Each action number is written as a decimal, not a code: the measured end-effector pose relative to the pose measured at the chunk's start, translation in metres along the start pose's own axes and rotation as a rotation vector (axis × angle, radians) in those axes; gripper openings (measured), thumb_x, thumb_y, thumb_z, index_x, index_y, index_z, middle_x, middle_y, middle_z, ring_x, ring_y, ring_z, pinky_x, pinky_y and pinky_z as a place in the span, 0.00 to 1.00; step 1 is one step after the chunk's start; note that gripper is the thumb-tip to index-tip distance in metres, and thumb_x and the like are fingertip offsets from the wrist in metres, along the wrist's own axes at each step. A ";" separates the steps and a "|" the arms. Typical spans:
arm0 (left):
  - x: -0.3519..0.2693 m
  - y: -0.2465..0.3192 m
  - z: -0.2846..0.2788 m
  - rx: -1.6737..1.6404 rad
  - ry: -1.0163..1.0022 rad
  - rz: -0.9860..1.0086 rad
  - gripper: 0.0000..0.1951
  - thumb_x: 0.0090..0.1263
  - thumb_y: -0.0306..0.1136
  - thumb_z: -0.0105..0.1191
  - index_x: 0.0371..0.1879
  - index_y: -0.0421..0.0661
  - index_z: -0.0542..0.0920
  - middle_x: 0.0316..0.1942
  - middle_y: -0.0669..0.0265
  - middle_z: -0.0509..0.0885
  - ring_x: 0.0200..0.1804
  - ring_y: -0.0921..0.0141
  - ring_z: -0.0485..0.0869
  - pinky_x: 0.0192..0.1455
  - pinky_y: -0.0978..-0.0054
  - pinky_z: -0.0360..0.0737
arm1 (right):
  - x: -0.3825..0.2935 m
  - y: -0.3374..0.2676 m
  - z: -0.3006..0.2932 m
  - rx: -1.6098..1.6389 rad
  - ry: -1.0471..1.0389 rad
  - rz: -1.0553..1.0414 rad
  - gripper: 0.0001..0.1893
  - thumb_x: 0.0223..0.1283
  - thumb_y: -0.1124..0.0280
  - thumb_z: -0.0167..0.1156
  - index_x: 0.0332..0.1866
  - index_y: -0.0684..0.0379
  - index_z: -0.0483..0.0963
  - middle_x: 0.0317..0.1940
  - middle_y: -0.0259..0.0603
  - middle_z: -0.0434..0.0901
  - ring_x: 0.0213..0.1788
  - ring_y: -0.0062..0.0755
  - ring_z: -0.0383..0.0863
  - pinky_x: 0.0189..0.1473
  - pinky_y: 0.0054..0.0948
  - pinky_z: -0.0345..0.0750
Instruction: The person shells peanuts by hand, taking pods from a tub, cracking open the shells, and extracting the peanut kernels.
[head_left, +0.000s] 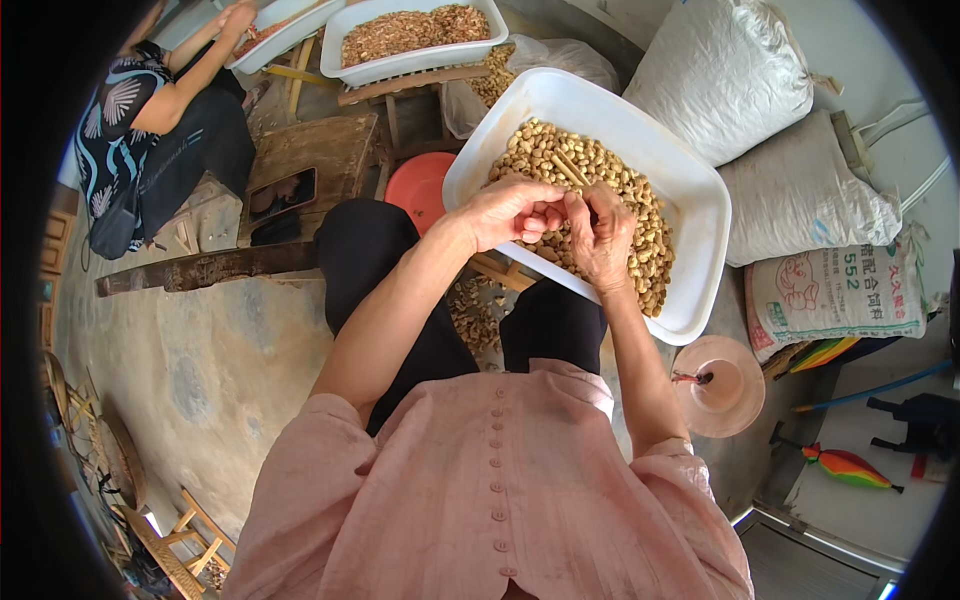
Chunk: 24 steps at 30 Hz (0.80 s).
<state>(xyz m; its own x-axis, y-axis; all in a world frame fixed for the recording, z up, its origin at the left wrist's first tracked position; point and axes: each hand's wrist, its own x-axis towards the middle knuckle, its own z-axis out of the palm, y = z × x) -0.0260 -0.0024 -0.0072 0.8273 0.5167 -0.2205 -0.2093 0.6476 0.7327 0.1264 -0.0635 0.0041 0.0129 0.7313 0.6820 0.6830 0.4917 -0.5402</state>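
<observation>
A white plastic tub (694, 289) of unshelled peanuts (651, 259) sits tilted before my knees. Over the peanuts, my left hand (517, 214) and my right hand (604, 229) meet at the fingertips. Two thin bamboo strips (570, 166) stick out past my right hand's curled fingers, which close on their near end. Between the fingertips a small pale piece (576, 191), perhaps a peanut, shows; my left thumb and forefinger pinch it. The remaining left fingers curl loosely. My fingers hide most of what is held.
Woven sacks (810, 187) are stacked to the right above a pink hat (724, 386). A red basin (420, 191) stands left of the tub. Farther off is a tub of shelled peanuts (412, 37). Another person (150, 127) sits upper left, near a phone (283, 195) on a wooden table (322, 150).
</observation>
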 end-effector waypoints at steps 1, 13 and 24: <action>0.000 0.000 0.001 0.013 -0.018 -0.015 0.13 0.68 0.40 0.48 0.34 0.42 0.77 0.23 0.69 0.74 0.19 0.82 0.63 0.20 0.85 0.60 | 0.000 0.001 0.000 -0.020 0.019 -0.011 0.05 0.50 0.78 0.58 0.23 0.64 0.70 0.18 0.43 0.69 0.19 0.38 0.70 0.21 0.31 0.68; -0.001 0.001 0.010 0.182 0.068 0.015 0.14 0.69 0.42 0.48 0.30 0.43 0.77 0.21 0.70 0.73 0.18 0.83 0.64 0.18 0.86 0.60 | 0.000 0.006 -0.003 -0.073 -0.040 -0.047 0.09 0.52 0.75 0.55 0.18 0.63 0.68 0.14 0.42 0.67 0.16 0.41 0.69 0.19 0.33 0.66; -0.001 0.005 0.007 0.658 0.241 0.432 0.08 0.66 0.29 0.53 0.38 0.37 0.75 0.25 0.69 0.77 0.21 0.82 0.71 0.21 0.85 0.69 | -0.003 0.001 0.003 -0.049 -0.110 0.069 0.08 0.55 0.81 0.54 0.41 0.67 0.74 0.28 0.48 0.74 0.28 0.43 0.76 0.30 0.33 0.72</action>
<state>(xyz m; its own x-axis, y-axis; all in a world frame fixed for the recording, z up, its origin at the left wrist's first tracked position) -0.0244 -0.0038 0.0010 0.5934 0.7999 0.0901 -0.0733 -0.0579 0.9956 0.1248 -0.0639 -0.0004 -0.0170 0.8112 0.5845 0.7181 0.4167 -0.5574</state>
